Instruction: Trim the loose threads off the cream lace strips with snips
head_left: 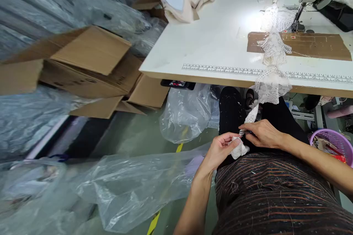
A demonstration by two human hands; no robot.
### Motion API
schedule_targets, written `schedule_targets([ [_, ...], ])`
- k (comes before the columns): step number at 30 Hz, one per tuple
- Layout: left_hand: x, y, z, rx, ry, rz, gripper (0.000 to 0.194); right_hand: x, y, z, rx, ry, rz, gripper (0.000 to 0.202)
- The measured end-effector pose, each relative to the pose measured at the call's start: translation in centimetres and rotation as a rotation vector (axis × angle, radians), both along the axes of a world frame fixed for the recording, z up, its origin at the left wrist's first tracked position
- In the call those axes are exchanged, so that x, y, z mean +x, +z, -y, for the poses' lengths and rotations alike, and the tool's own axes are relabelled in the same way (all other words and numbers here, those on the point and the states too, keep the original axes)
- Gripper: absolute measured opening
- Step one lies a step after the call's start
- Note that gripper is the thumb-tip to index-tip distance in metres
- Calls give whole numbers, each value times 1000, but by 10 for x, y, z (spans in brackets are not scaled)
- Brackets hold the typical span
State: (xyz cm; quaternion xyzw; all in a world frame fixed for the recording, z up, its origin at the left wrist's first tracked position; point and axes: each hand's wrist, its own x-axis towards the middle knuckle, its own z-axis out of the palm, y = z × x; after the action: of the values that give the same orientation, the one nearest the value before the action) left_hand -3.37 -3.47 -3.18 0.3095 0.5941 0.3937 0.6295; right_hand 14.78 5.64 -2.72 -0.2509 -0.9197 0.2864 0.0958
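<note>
Hands: left hand (pixel 217 150) pinching bunched white lace (pixel 271 88); right hand (pixel 260 134) pinching its narrow strip (pixel 252 115) just beside | Lace: drapes over worktop (pixel 212 49) front edge, lapward | Handling: keep pinches close; strip flat; leave slack

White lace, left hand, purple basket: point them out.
White lace (pixel 271 85): head view, on its wide ruffled part.
Left hand (pixel 220 149): head view, middle of the hand.
Purple basket (pixel 339 140): head view, on its inner wall.

- White lace strip (pixel 273 49): openwork, scalloped, bunched on the surface (pixel 215 44), hanging over its front edge.
- Lower end (pixel 239 149): twisted narrow, then crumpled, pinched by fingers (pixel 250 127).
</note>
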Motion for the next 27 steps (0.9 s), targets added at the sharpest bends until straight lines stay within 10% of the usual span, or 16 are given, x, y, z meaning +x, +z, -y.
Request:
schedule_targets([
  [7, -5, 15, -13, 116, -33, -104, 46, -22, 11, -9, 10, -158, -89, 22],
  [14, -15, 29, -24, 338, 236, -185, 43, -45, 30, -17, 84, -77, -588, 38],
  [27, -2, -10, -25, 41, 70, 33, 53, 0, -2, 3, -375, -331, -297, 31],
])
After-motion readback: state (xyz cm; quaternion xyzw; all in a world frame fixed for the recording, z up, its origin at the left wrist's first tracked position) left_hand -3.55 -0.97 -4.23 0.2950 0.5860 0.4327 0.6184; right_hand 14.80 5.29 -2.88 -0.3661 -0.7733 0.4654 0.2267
